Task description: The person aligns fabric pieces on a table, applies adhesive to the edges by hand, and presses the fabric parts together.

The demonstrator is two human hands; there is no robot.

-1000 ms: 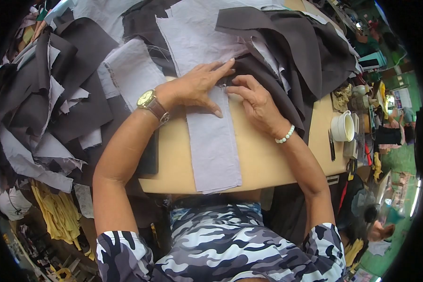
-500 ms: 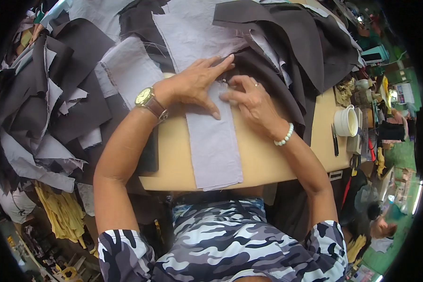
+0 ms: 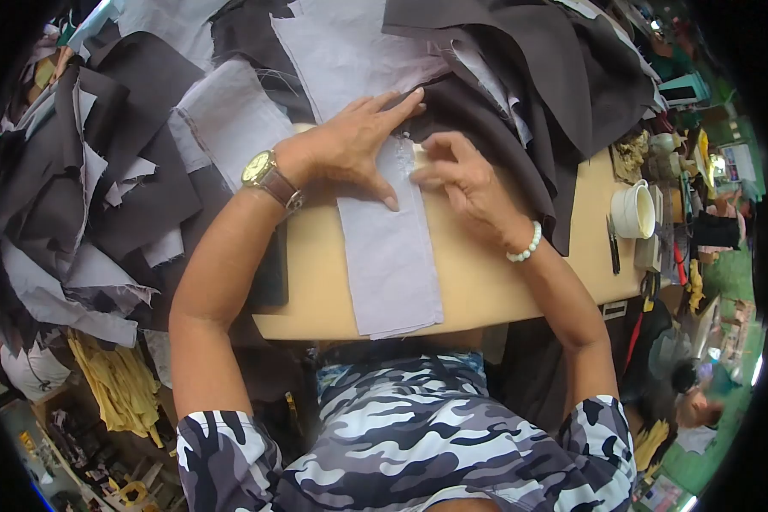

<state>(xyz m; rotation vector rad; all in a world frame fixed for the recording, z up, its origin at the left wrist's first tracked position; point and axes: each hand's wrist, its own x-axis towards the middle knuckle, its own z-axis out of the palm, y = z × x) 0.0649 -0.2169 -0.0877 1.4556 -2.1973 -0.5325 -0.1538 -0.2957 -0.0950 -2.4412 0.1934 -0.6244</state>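
A long pale lilac-grey cloth strip (image 3: pixel 392 273) lies lengthwise on the table, its near end by the front edge. My left hand (image 3: pixel 350 147) presses on its upper part and the dark cloth beyond, thumb spread away from the fingers; it is open. Between the fingertips of my right hand (image 3: pixel 469 183) is a small off-white piece of chalk (image 3: pixel 420 155), close to the strip's right edge. Whitish marks (image 3: pixel 404 158) show on the strip between the hands. Dark brown cloth (image 3: pixel 478 128) lies in folds just beyond my right hand.
Dark and pale cloth pieces (image 3: pixel 154 128) are heaped on the left and across the back. On the right of the tan tabletop (image 3: pixel 495 290) stand a white cup (image 3: pixel 633 212) and a black pen-like tool (image 3: pixel 613 245). Scissors (image 3: pixel 648 290) are by the right edge.
My right hand has shifted slightly right and is less blurred, so the off-white chalk now shows. The left hand stays spread on the cloth. The view has moved a little.
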